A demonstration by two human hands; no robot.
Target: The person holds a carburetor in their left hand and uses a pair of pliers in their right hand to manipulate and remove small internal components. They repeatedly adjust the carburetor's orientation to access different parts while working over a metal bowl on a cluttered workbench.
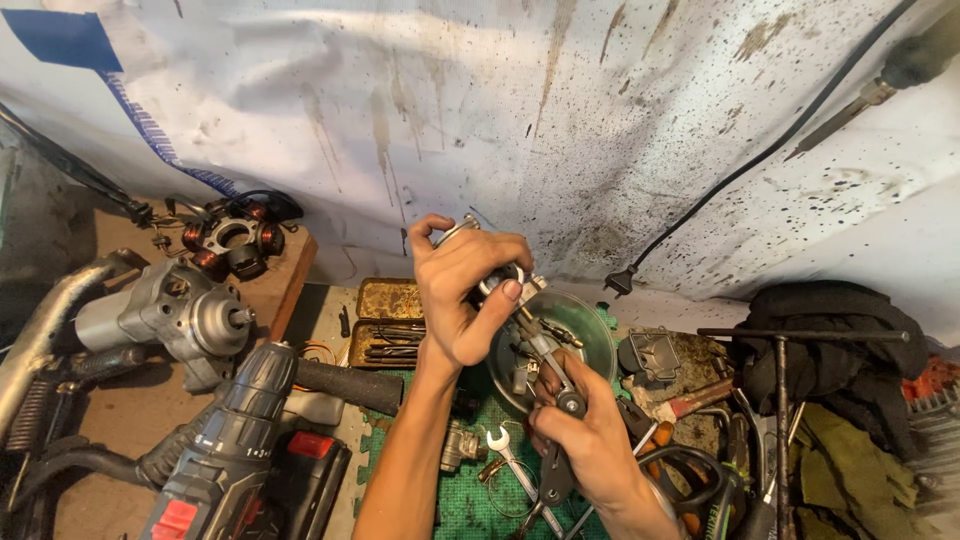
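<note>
Metal part (497, 283) in both hands' grip

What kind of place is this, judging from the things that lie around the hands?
Probably a small repair workshop for motors or motorcycles. A cordless drill, a copper-wound stator and an open-end wrench lie on a cluttered bench, and the left hand holds a small metal part.

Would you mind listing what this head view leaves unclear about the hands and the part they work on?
- Small metal part: mostly wrapped by the left hand; its shape is unclear.
- Pliers: handles buried in the right hand.
- Cordless drill: base cut off by the bottom edge.
</note>
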